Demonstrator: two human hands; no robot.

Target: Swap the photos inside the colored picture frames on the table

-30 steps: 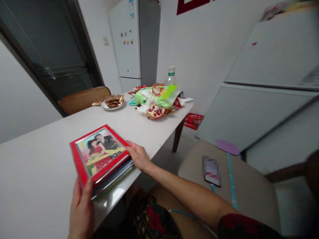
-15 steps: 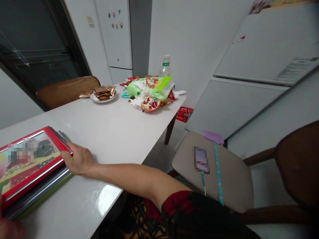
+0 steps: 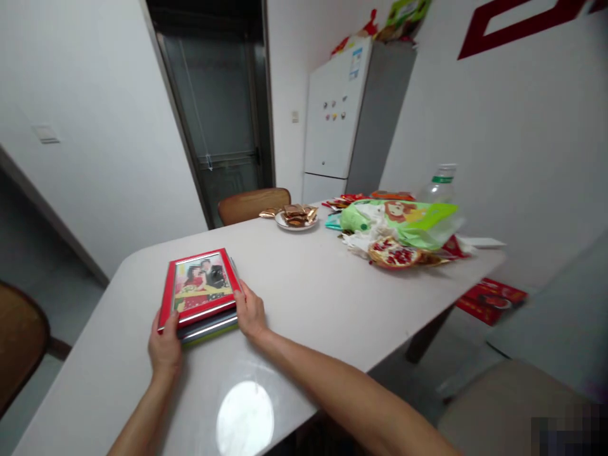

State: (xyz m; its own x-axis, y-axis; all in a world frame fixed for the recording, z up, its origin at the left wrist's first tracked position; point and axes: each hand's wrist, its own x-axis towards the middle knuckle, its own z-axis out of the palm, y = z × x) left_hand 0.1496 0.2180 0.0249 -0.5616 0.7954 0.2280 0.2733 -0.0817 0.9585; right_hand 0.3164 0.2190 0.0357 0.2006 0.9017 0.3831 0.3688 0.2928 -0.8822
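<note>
A stack of picture frames lies on the white table (image 3: 304,297), topped by a red picture frame (image 3: 232,277) with a picture of two people inside. Beneath it show the edges of a dark grey frame (image 3: 209,325) and a green one (image 3: 204,337). My left hand (image 3: 164,345) grips the stack at its near left corner, thumb on top of the red frame. At the right side my right hand (image 3: 250,310) closes round the edge, its thumb near the red border. Both hands' fingers are partly hidden by the frames.
Farther back are a plate of wrapped snacks (image 3: 297,218), a cut pomegranate (image 3: 394,253), a green plastic package (image 3: 403,221) and a clear bottle (image 3: 441,183). Wooden chairs (image 3: 254,206) stand round the table. A white fridge (image 3: 335,120) is behind.
My view has swung left and up, so the whole stack and both hands now show. The chair with the phone has mostly left the view. Both hands stay on the stack.
</note>
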